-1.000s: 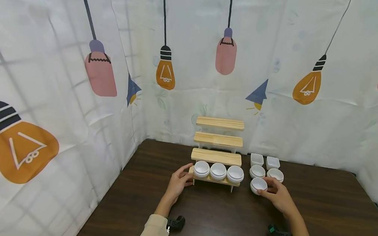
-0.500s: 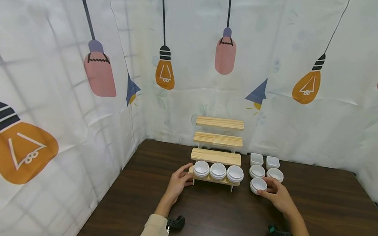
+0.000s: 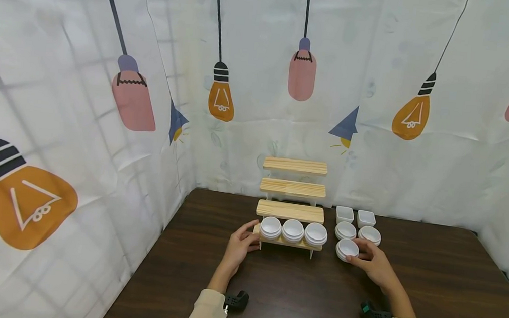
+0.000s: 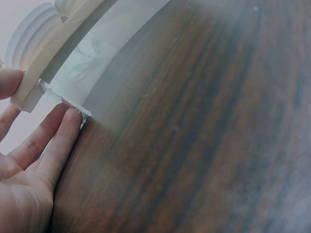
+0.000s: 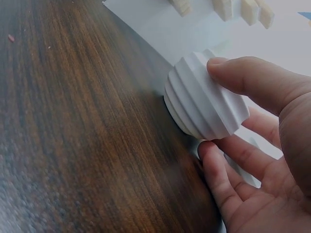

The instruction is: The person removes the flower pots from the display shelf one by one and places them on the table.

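Note:
At the left end of a tiered wooden display stand point(image 3: 291, 211), my left hand point(image 3: 239, 244) grips the lowest shelf. In the left wrist view a fingertip touches the wooden plank point(image 4: 30, 99) while other fingertips meet its clear support point(image 4: 65, 99). Three white round bowls point(image 3: 293, 231) stand in a row on that shelf. My right hand point(image 3: 377, 263) holds another white ribbed bowl point(image 5: 204, 99) by its right side, thumb on one side and fingers on the other. That bowl sits at or just above the table; its contact is hard to see.
Behind the held bowl are two round white bowls point(image 3: 345, 231) and, farther back, two square white dishes point(image 3: 345, 215). The stand's three upper shelves point(image 3: 293, 187) bear nothing. A printed curtain point(image 3: 237, 147) hangs behind the dark wooden table point(image 3: 288, 293).
Both hands keep their places on the stand and the bowl. The whole head view shifts very slightly left.

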Demonstrator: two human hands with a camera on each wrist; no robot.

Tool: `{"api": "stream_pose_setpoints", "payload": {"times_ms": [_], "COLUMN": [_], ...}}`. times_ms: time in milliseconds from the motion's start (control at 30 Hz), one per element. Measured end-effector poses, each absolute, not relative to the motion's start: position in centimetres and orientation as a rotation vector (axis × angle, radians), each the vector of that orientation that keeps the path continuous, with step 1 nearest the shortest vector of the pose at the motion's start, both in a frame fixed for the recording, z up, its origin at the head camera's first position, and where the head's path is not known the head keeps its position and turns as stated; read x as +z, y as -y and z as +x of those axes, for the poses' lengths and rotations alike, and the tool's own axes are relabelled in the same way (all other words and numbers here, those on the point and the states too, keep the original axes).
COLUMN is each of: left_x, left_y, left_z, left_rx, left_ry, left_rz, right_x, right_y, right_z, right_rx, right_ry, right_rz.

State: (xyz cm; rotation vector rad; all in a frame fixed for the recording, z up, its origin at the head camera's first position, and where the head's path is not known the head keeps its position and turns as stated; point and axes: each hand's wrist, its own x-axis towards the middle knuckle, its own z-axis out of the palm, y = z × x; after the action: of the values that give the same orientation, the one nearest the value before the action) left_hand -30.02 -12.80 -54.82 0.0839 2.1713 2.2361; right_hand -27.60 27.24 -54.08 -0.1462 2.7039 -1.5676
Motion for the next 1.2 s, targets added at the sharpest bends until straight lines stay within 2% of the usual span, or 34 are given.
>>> {"api": "stream_pose_setpoints", "payload": {"times_ms": [700, 1200], "left_x": [-54.9, -54.6], "left_y": [12.7, 12.9], "left_z": [-30.1, -30.1], "left_rx": [2.241, 2.225], "left_ry": [-2.175, -2.156], "left_rz": [0.088, 0.074], "right_x": [-54.4, -53.2], "right_y": [-27.5, -27.4], "right_z": [-27.8, -27.4], "right_rx": [-1.552, -1.614], "right_ry": [-2.720, -2.687], "right_rz": [-0.145, -0.223]}}
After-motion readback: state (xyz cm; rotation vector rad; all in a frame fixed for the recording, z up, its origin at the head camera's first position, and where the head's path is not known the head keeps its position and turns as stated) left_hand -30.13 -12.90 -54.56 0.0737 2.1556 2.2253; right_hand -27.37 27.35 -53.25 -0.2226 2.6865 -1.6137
